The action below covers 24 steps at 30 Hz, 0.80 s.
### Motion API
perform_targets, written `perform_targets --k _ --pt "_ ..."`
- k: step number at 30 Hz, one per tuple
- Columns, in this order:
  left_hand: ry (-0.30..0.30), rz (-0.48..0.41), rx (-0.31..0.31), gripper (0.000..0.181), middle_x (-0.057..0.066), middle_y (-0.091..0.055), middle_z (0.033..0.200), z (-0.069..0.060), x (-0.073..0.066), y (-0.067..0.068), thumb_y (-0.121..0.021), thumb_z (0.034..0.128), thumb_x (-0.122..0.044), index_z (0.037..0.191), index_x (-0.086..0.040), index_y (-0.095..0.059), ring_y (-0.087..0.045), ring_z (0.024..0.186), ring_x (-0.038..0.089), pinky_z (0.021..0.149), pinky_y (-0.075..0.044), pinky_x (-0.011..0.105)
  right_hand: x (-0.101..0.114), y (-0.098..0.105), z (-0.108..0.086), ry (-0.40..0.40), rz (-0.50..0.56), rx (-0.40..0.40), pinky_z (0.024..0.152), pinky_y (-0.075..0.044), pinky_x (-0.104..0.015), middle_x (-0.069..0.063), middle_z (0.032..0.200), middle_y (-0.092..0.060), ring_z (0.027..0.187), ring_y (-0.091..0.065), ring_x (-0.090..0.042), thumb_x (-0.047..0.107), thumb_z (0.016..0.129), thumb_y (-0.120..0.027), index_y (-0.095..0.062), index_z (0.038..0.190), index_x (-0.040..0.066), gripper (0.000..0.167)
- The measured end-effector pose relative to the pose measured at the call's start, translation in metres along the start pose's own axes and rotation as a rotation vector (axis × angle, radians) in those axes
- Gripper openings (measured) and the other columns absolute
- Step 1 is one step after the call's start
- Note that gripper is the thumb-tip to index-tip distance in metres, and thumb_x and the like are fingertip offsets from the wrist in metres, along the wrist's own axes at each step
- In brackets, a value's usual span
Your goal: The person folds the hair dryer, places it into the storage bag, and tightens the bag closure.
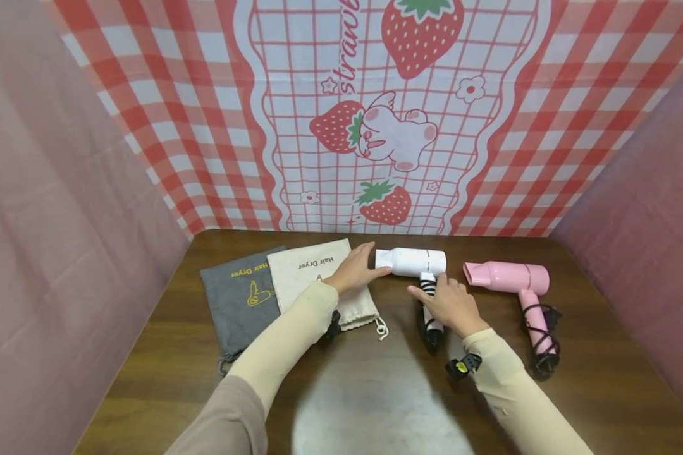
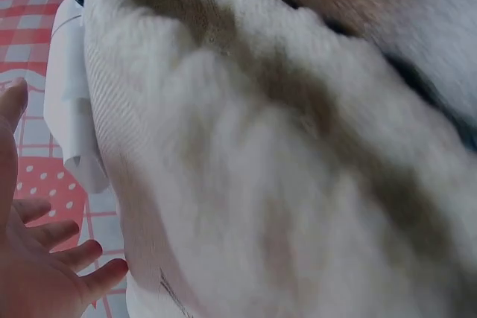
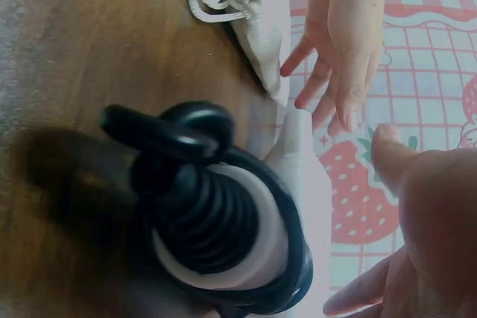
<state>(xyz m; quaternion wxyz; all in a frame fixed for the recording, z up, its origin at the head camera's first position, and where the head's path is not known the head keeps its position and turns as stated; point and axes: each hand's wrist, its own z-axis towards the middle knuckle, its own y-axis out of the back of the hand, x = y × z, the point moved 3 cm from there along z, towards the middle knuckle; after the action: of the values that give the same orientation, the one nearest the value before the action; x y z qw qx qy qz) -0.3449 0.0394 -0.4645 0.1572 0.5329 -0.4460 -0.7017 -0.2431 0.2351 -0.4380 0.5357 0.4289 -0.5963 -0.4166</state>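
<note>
White hair dryer (image 1: 413, 261): smooth, glossy plastic. Cream pouch (image 1: 298, 277): rough, matt cloth. Table (image 1: 370, 392): glossy wood.

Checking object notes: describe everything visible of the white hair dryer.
The white hair dryer looks like smooth plastic. Its barrel narrows to a flattened nozzle beside the left hand; black cord winds round the handle, with a ribbed black sleeve at its base. It lies on the wooden table, handle toward the person, between the cream pouch and pink hair dryer. The right hand is by the handle; contact cannot be told.
</note>
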Motion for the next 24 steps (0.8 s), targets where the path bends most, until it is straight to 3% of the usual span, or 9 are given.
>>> perform_targets --k 10,18,24 --pt "0.005 -0.002 -0.019 0.085 0.014 -0.033 0.156 0.009 -0.007 -0.016 -0.065 0.0892 -0.049 0.152 -0.004 -0.028 -0.033 0.145 0.028 0.119 -0.027 0.038 -0.009 -0.008 -0.001 -0.026 -0.004 0.023 0.089 -0.046 -0.060 -0.038 0.122 -0.053 0.115 -0.052 -0.051 0.065 0.092 -0.045 -0.050 0.122 -0.019 0.089" --pt "0.026 -0.008 -0.050 0.084 0.017 -0.033 0.156 0.012 -0.015 -0.026 -0.067 0.0876 -0.048 0.151 -0.007 -0.031 -0.037 0.141 0.034 0.116 -0.032 0.043 -0.016 -0.011 0.001 -0.091 -0.011 0.029 0.062 -0.050 -0.051 -0.030 0.099 -0.066 0.085 -0.064 -0.041 0.061 0.092 -0.050 -0.067 0.098 -0.007 0.070" --pt "0.049 0.022 -0.045 0.079 0.018 -0.032 0.156 0.015 -0.015 -0.027 -0.068 0.0884 -0.044 0.149 -0.007 -0.035 -0.039 0.139 0.038 0.116 -0.032 0.045 -0.018 -0.014 0.001 -0.121 -0.002 0.066 0.058 -0.048 -0.047 -0.029 0.094 -0.067 0.077 -0.065 -0.037 0.060 0.091 -0.053 -0.066 0.099 -0.007 0.069"
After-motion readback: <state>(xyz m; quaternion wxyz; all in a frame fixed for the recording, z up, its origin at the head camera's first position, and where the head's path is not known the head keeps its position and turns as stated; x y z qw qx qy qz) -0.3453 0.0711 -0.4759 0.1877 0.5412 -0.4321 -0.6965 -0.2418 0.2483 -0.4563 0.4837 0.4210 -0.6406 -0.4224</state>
